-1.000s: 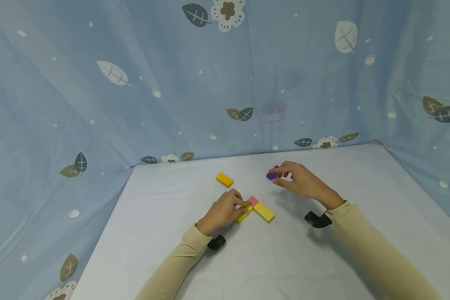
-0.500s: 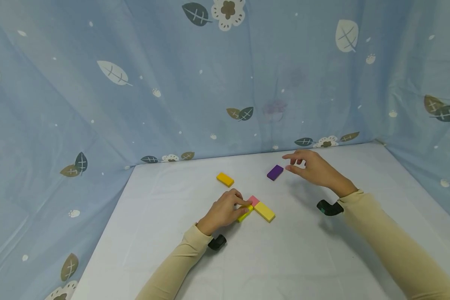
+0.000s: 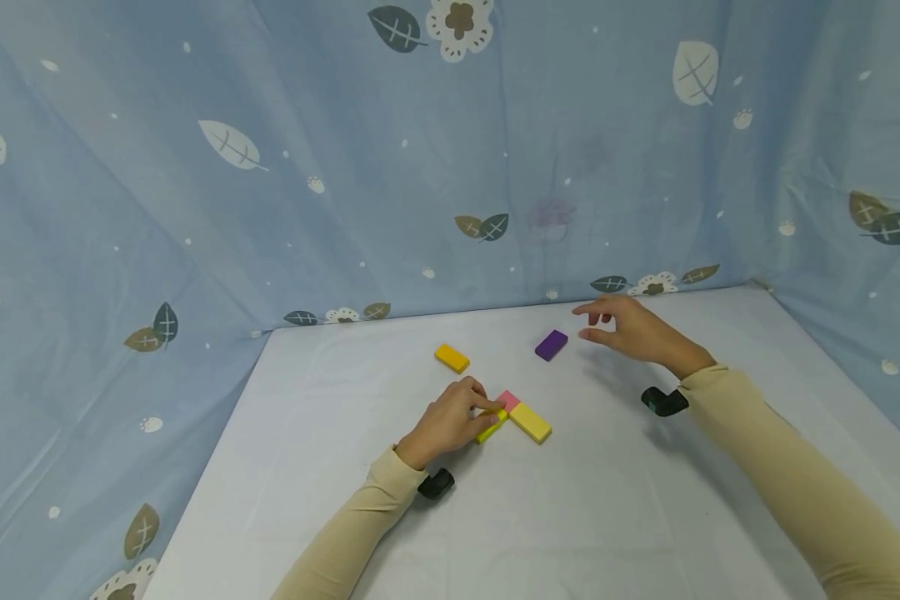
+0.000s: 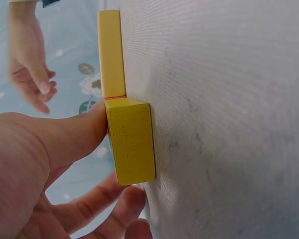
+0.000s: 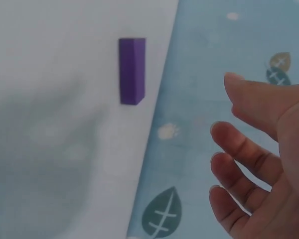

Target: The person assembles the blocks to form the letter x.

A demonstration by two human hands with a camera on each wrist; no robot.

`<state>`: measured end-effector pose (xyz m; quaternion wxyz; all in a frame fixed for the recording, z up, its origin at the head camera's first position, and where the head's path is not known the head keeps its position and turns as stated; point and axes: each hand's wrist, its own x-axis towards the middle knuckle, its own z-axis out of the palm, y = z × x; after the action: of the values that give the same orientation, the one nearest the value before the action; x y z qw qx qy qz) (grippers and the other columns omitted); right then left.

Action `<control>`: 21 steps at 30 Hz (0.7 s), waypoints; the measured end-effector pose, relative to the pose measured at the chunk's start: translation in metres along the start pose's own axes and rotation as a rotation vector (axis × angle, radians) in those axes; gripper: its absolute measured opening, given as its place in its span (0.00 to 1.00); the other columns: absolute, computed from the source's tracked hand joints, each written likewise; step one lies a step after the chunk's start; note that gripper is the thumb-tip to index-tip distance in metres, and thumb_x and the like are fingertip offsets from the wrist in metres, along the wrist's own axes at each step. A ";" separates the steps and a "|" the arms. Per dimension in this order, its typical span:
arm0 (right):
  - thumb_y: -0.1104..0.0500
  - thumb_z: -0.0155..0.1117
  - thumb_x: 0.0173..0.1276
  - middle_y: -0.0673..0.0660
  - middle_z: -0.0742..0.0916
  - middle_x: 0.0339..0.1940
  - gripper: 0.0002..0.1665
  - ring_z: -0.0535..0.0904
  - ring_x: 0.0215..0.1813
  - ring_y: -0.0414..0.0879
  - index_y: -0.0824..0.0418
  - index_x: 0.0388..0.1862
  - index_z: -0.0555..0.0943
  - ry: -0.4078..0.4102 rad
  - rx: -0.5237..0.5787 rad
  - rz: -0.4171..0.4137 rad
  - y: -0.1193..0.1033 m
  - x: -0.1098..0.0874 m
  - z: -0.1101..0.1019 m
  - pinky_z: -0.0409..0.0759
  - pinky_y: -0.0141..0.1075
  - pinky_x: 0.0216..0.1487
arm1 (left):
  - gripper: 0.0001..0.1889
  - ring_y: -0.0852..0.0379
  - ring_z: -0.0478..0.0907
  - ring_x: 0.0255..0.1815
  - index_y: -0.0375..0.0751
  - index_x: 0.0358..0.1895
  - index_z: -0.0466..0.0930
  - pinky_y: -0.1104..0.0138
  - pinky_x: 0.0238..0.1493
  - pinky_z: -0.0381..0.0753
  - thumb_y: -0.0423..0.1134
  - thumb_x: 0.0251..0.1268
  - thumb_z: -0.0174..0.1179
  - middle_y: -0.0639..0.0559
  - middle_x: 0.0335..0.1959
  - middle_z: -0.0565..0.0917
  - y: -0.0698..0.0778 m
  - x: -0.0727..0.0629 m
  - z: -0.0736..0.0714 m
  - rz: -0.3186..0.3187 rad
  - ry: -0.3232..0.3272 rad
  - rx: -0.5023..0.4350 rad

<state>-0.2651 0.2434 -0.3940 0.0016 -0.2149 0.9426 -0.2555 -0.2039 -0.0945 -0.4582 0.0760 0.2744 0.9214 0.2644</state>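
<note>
My left hand [image 3: 448, 421] pinches a bright yellow block [image 4: 133, 144] lying on the white tabletop, thumb along one side and fingers at the other. At the far end of that block sits a pink block [image 3: 507, 401], partly hidden by the fingers. A pale yellow block [image 3: 530, 422] adjoins the pink one at a corner, angled toward the front right. My right hand [image 3: 633, 327] hovers with loosely bent fingers and holds nothing. Just left of its fingertips a purple block [image 3: 551, 345] lies flat; the right wrist view shows the purple block [image 5: 133, 72] apart from the hand.
An orange-yellow block [image 3: 452, 358] lies behind the left hand. A blue curtain [image 3: 345, 167] with leaves and flowers hangs along the back and sides of the white table [image 3: 570, 525]. Black wrist cameras sit below both sleeves.
The right hand has let go of the purple block and moved away to the right and back, leaving it on the table. The left hand stays on the bright yellow block.
</note>
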 end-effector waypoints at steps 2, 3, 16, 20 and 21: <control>0.59 0.70 0.72 0.60 0.86 0.47 0.26 0.78 0.52 0.58 0.61 0.68 0.80 -0.016 0.004 0.009 0.005 0.003 0.003 0.78 0.46 0.49 | 0.14 0.56 0.71 0.44 0.50 0.57 0.89 0.68 0.34 0.70 0.43 0.72 0.66 0.51 0.49 0.81 0.000 0.000 0.000 0.002 0.000 -0.002; 0.59 0.71 0.71 0.61 0.86 0.47 0.27 0.78 0.52 0.59 0.61 0.68 0.80 -0.022 0.004 0.009 0.008 0.004 0.004 0.79 0.47 0.49 | 0.14 0.56 0.71 0.45 0.50 0.57 0.89 0.68 0.35 0.70 0.43 0.72 0.66 0.51 0.49 0.81 0.000 0.000 0.000 0.002 0.000 -0.003; 0.63 0.74 0.67 0.62 0.87 0.48 0.29 0.80 0.51 0.56 0.64 0.67 0.81 -0.091 0.000 -0.032 0.027 0.025 0.025 0.82 0.53 0.53 | 0.14 0.56 0.72 0.45 0.52 0.57 0.89 0.68 0.35 0.71 0.44 0.72 0.66 0.52 0.50 0.81 -0.002 0.002 0.002 0.001 -0.002 0.006; 0.64 0.73 0.68 0.62 0.87 0.49 0.29 0.80 0.54 0.58 0.64 0.67 0.81 -0.098 -0.009 -0.024 0.026 0.028 0.030 0.81 0.56 0.57 | 0.14 0.56 0.72 0.46 0.52 0.57 0.89 0.67 0.36 0.71 0.43 0.72 0.66 0.52 0.50 0.81 -0.002 0.001 0.001 -0.002 0.001 0.007; 0.64 0.73 0.68 0.61 0.87 0.48 0.29 0.80 0.54 0.58 0.64 0.67 0.81 -0.100 -0.015 -0.022 0.026 0.029 0.031 0.81 0.57 0.58 | 0.14 0.56 0.72 0.46 0.52 0.57 0.89 0.67 0.36 0.71 0.43 0.72 0.66 0.52 0.51 0.81 -0.002 0.001 0.001 -0.004 0.001 0.006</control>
<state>-0.2986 0.2365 -0.4301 0.0444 -0.2380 0.9407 -0.2374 -0.2053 -0.0949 -0.4605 0.0751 0.2728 0.9228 0.2616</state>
